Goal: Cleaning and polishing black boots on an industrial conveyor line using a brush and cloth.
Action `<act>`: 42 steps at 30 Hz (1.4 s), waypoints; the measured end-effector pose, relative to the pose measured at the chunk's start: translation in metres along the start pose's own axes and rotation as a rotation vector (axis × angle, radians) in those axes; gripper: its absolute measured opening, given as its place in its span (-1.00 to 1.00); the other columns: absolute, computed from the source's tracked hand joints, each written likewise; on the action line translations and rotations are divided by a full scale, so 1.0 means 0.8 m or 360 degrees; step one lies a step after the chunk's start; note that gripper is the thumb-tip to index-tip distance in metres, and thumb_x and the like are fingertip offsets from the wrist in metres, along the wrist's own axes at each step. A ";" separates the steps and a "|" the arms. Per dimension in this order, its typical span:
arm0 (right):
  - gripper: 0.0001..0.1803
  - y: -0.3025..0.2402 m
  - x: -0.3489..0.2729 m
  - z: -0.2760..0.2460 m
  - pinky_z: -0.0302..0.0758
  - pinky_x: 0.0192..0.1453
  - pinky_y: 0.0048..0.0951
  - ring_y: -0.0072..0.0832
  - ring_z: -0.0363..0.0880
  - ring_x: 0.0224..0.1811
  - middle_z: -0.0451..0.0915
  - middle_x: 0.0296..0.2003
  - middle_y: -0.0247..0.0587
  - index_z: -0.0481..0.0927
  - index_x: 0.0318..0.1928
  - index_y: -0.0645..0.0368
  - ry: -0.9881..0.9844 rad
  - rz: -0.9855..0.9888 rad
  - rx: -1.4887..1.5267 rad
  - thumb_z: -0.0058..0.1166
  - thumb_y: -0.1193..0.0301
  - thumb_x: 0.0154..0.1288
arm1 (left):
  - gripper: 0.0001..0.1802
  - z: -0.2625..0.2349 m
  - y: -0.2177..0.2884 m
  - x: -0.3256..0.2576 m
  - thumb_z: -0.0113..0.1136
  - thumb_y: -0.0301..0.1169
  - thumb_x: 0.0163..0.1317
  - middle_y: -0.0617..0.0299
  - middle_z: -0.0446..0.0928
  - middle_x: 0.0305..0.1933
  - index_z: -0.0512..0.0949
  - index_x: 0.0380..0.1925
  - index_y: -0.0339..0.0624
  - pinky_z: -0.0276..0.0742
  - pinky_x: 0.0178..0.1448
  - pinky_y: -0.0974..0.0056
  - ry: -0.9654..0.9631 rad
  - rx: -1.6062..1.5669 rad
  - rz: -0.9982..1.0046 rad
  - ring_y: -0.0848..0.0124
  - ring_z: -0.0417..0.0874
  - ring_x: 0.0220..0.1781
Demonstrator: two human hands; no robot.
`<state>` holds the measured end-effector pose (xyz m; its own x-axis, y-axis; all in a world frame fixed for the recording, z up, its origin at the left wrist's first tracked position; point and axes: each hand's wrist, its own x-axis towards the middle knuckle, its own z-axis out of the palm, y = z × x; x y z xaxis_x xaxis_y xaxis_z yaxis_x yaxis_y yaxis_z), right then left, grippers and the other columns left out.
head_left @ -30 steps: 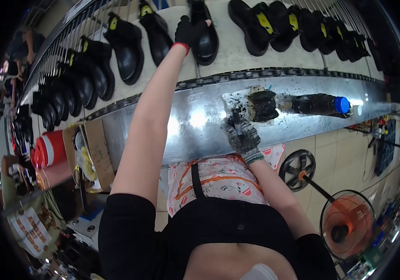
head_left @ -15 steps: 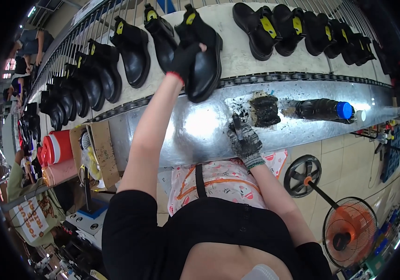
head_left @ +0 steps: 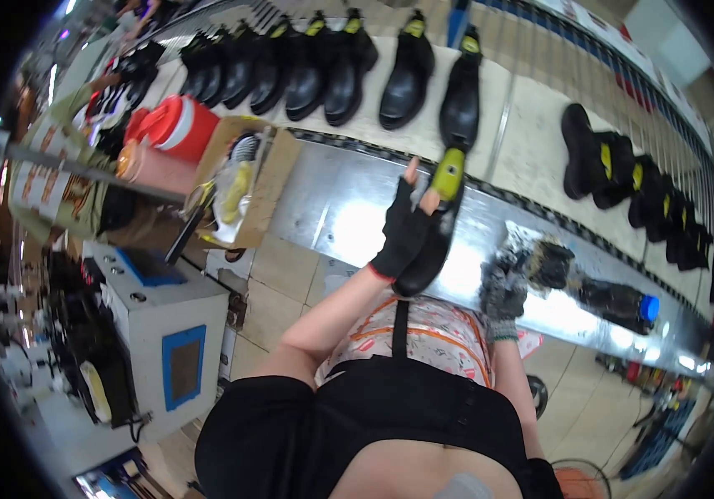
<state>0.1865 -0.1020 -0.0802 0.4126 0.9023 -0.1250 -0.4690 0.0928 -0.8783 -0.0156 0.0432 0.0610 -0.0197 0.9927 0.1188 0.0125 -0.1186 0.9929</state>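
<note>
My left hand (head_left: 405,229), in a black fingerless glove, is closed on a black ankle boot (head_left: 430,256). The boot lies over the metal ledge (head_left: 336,200), its toe toward me and its yellow-green inside facing up at the far end. In a grey knit glove, my right hand (head_left: 503,295) is curled low over the ledge; what its fingers hold is too blurred to make out. Just beyond it lies a blackened pad (head_left: 550,264) on a dark-stained patch. A bottle of dark liquid (head_left: 615,304) with a blue cap lies to its right.
Black boots (head_left: 344,83) stand in a row on the pale conveyor (head_left: 528,108), with more boots (head_left: 586,154) at the right. A chain runs along the conveyor's near edge. At left are a cardboard box (head_left: 270,179), a red jug (head_left: 176,125) and a grey machine (head_left: 166,299).
My left hand has brought the boot off the conveyor and toward me, over the ledge. My view has turned left. My right hand stays by the blackened pad.
</note>
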 end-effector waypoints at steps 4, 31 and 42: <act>-0.53 -0.065 -0.010 0.046 0.47 -0.02 -0.47 -0.54 0.50 -0.12 0.50 0.02 -0.17 0.36 0.21 0.03 0.0088 -0.0136 -0.1985 0.03 0.39 0.28 | -0.42 0.002 0.014 0.091 -0.17 0.06 0.39 0.23 0.54 -0.19 0.52 -0.05 -0.28 0.40 -0.04 0.43 -0.0517 -0.0505 -0.0145 0.55 0.51 -0.12; -0.76 -0.195 -0.099 0.050 0.52 -0.52 -0.56 -0.60 0.54 -0.45 0.50 -0.23 -0.23 0.41 -0.03 0.25 0.0407 -0.0142 -0.0899 -0.03 0.46 0.32 | -0.11 -0.027 0.096 0.088 -0.02 0.57 -0.21 0.25 0.46 -0.66 0.47 -0.75 -0.18 0.25 0.03 0.24 -0.1546 -0.0896 0.0708 0.37 0.44 -0.49; -0.62 -0.321 -0.045 0.117 0.54 -0.20 -0.42 -0.43 0.60 -0.21 0.60 -0.12 -0.20 0.59 -0.05 0.17 -0.0455 -0.0168 -0.1539 0.18 0.26 0.16 | -0.15 0.000 0.110 0.081 0.04 0.58 -0.28 0.28 0.51 -0.64 0.50 -0.80 -0.10 0.12 0.19 0.14 -0.1936 -0.0867 0.0778 0.34 0.44 -0.38</act>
<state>0.2193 -0.1192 0.1932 0.1534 0.9879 -0.0212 0.4448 -0.0882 -0.8913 -0.0157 0.0974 0.1563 0.7369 0.2153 0.6408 -0.6191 -0.1658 0.7676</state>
